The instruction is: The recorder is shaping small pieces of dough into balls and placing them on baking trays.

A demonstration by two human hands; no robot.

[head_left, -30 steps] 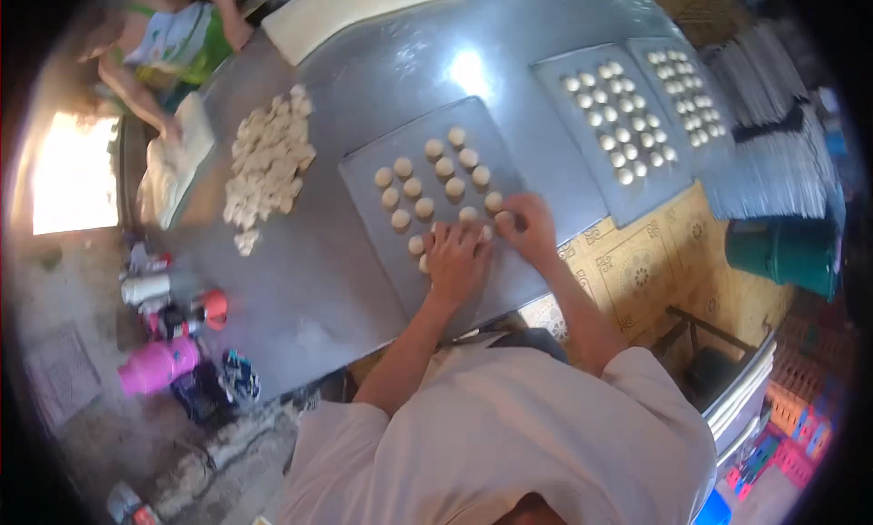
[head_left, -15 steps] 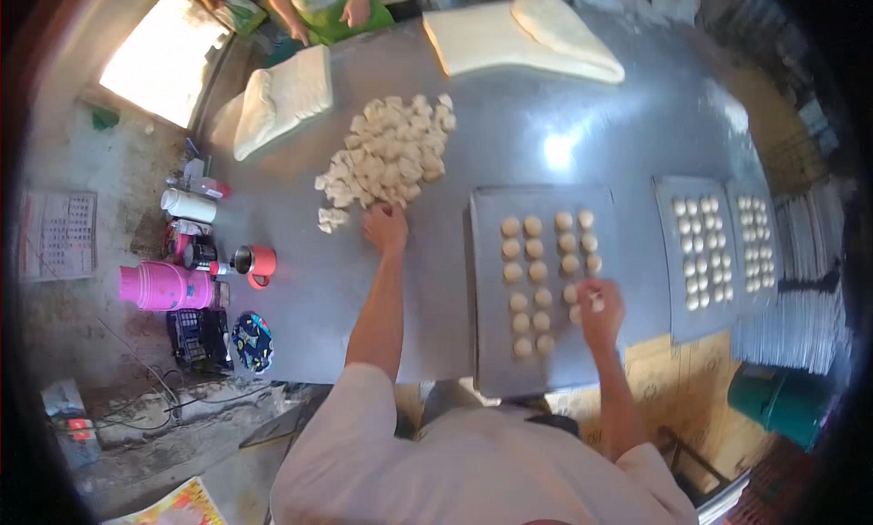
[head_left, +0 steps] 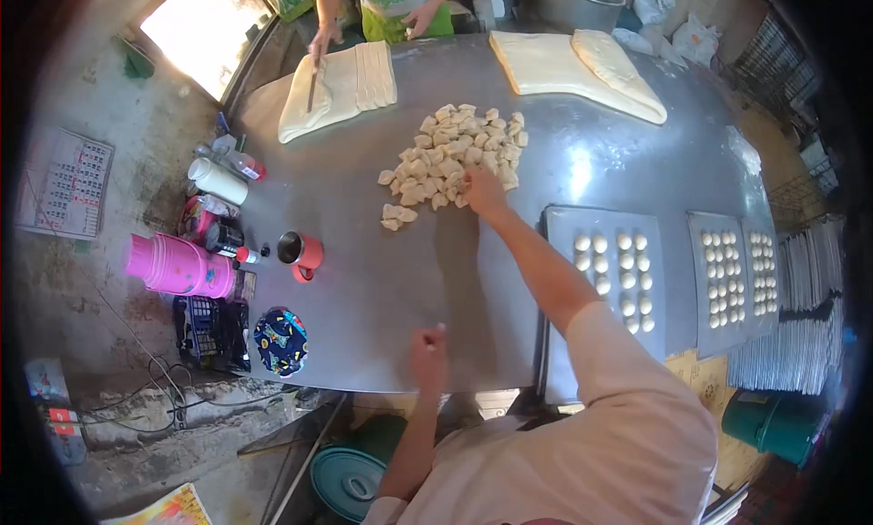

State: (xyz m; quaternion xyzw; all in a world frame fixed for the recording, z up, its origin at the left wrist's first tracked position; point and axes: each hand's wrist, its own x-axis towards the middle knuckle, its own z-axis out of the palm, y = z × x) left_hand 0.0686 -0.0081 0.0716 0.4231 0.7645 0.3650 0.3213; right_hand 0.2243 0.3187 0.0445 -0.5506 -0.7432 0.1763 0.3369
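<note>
— Fingers of the right hand, how do they look?
— Bent, at the near side of the dough pieces; I can't tell whether they grip one.
— And the left hand?
— Blurred and curled, by the near edge of the table; I can't tell if it's closed on anything.
— Where's that dough lying?
— Heaped nearer the table's far edge, well apart from the red mug toward the left edge.
— And the tray?
— At the near edge, right of both hands, carrying rows of dough balls
</note>
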